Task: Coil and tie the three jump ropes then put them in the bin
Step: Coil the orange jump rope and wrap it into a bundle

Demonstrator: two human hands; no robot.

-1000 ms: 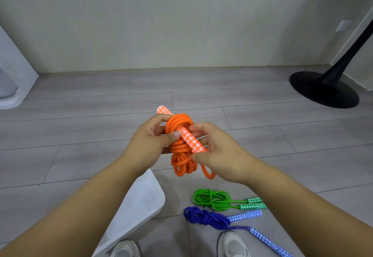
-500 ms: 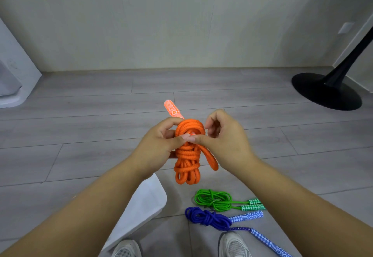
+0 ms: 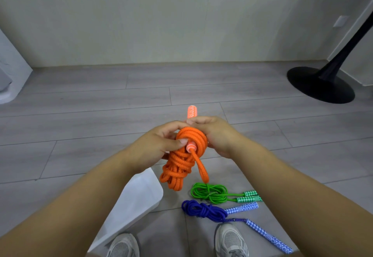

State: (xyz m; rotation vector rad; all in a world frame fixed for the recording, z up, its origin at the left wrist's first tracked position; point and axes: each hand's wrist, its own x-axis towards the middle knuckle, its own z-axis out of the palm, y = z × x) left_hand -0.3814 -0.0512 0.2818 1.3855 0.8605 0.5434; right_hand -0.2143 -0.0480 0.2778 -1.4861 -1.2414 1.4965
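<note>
I hold a coiled orange jump rope (image 3: 182,164) in front of me above the floor. My left hand (image 3: 159,145) grips the wound top of the coil, thumb beside a handle end that pokes through the loops. My right hand (image 3: 215,133) holds the coil's right side and the patterned orange handle (image 3: 191,112) that sticks out beyond its fingers. A loose loop hangs down to the right. On the floor below lie a coiled green jump rope (image 3: 212,192) and a coiled blue jump rope (image 3: 203,211), both with patterned handles pointing right. The white bin (image 3: 139,198) stands lower left, partly hidden by my left forearm.
My two shoes (image 3: 230,240) show at the bottom edge, the blue handle lying by the right one. A black round stand base (image 3: 321,84) sits on the grey plank floor at far right. A white object (image 3: 8,79) stands at far left by the wall.
My right hand has moved from the front of the coil to its right rear side. A handle end now pokes through the wound loops. The far handle now points more upright.
</note>
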